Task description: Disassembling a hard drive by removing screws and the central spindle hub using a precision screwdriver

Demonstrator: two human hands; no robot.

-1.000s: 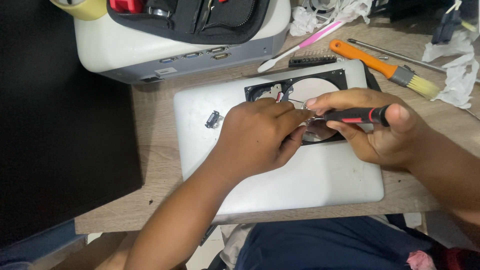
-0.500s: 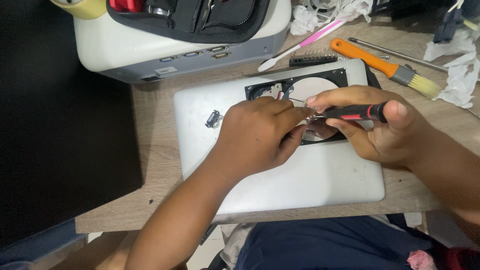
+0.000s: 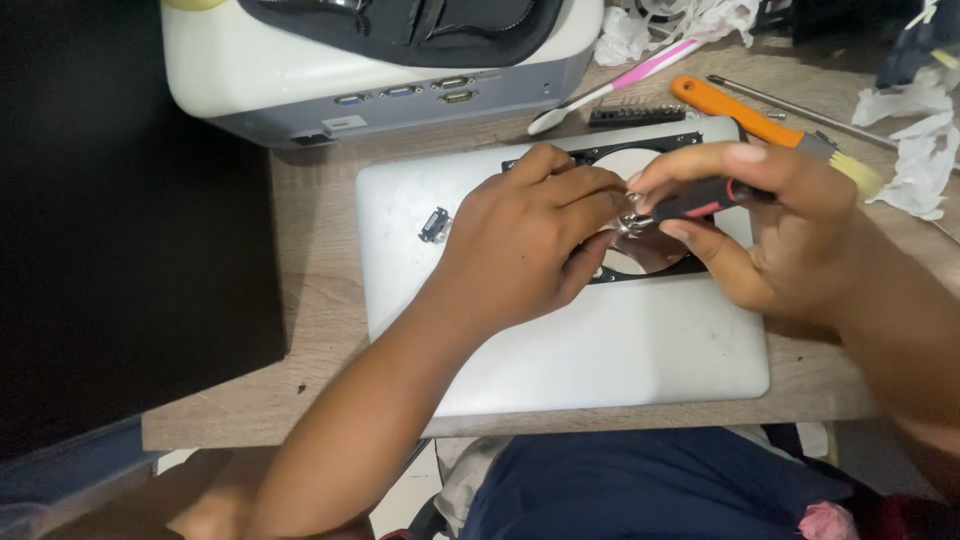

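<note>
Above the laptop (image 3: 560, 350), right hand (image 3: 770, 235) fingers clamp the screwdriver (image 3: 690, 203); left hand (image 3: 530, 245) fingers pinch its tip. A slip could scratch the drive (image 3: 640, 160).

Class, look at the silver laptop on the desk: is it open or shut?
Shut. The silver laptop lies flat with its lid down; no screen or keys show, and a black frame rests on top of it.

Head view, steeply down, close.
</note>
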